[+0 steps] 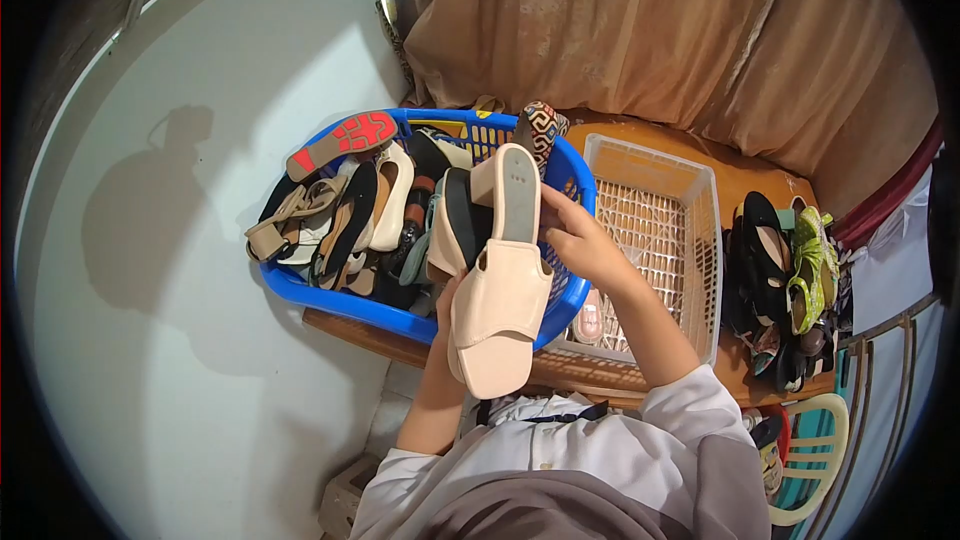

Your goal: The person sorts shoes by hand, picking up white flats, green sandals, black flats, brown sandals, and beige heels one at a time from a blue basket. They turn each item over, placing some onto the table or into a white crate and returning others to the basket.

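Observation:
A pair of beige open-toed heeled sandals (pixel 500 305) is held up over the near right part of a blue basket (pixel 345 308). At the heel end, my right hand (pixel 575 235) has its fingers bent against the sandal's side. Lower down, my left hand (pixel 448 305) grips the pair from the left, its fingers mostly hidden behind the sandals. Several shoes fill the basket, among them a white shoe (pixel 393 195) and one with a red sole (pixel 355 137). A patterned shoe (pixel 545 130) rests by the basket's far right rim.
A clear plastic crate (pixel 712 270) stands right of the basket, with a pink shoe (pixel 590 320) in its near left corner. Black and green shoes (pixel 810 275) are piled farther right on the wooden table (pixel 735 165). A pale chair (pixel 835 460) stands at lower right; a brown curtain (pixel 620 30) hangs behind.

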### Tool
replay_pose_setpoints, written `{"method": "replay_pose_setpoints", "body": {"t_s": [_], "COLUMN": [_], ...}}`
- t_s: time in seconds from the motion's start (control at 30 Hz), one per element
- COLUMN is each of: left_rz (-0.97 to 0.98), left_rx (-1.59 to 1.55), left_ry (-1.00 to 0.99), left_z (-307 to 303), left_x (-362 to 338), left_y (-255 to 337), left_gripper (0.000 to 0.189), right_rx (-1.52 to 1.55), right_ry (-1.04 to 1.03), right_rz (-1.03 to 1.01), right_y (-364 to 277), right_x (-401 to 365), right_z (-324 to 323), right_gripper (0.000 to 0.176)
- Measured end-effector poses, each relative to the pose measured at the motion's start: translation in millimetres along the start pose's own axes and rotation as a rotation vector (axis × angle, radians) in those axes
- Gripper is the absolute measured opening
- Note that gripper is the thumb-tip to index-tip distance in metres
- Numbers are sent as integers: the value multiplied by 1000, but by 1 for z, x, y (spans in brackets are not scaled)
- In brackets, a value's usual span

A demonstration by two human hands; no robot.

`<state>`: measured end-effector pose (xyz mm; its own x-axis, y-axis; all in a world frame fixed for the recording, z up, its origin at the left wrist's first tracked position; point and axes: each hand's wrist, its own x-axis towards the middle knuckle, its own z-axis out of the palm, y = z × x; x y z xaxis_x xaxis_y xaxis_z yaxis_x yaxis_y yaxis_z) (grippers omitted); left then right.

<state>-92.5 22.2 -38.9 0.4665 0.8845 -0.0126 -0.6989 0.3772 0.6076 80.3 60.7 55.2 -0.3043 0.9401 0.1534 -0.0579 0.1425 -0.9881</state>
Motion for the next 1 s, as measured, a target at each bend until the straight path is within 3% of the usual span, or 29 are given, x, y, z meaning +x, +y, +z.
{"method": "replay_pose_setpoints", "body": {"t_s": [0.1,0.13,0.2,0.23,0.3,0.37,0.4,0.5,0.53,0.6,0.7,0.83,0.87,0.97,1.0], "left_rz": [-105,-71,-5,16,17,86,93,80,89,15,168,79,-95,-357,-424], "left_rx": [-247,-176,-32,196,250,331,319,378,435,457,684,592,428,179,76], "left_ry": [-18,44,160,347,233,286,286,234,240,169,204,84,136,52,-67], "left_z": [16,21,34,41,25,23,18,10,18,19,41,104,111,127,116], "left_x": [-7,-9,-9,-8,-6,-1,5,14,15,17,26,24,26,43,53], "left_y": [16,17,15,13,8,1,-5,-18,-18,-19,-34,-39,-42,-60,-73], "left_gripper": [67,66,64,77,77,73,72,66,66,62,62,49,39,40,36], "right_rx": [333,420,305,249,-82,-164,-38,114,201,132,139,287,328,418,473], "right_ry": [-70,-65,-95,-106,-169,-130,-96,-33,-24,24,119,298,350,495,522], "right_rz": [192,244,294,320,137,80,163,32,71,-12,-62,27,64,155,179], "right_y": [-9,-7,-3,-2,3,2,2,14,6,12,6,-4,-1,17,16], "right_x": [-6,-11,-18,-22,-31,-41,-43,-55,-61,-75,-102,-142,-153,-184,-193], "right_z": [0,0,2,3,3,12,11,4,2,-9,-21,-41,-47,-63,-70], "right_gripper": [57,56,61,64,80,90,94,90,91,94,97,90,88,73,71]}}
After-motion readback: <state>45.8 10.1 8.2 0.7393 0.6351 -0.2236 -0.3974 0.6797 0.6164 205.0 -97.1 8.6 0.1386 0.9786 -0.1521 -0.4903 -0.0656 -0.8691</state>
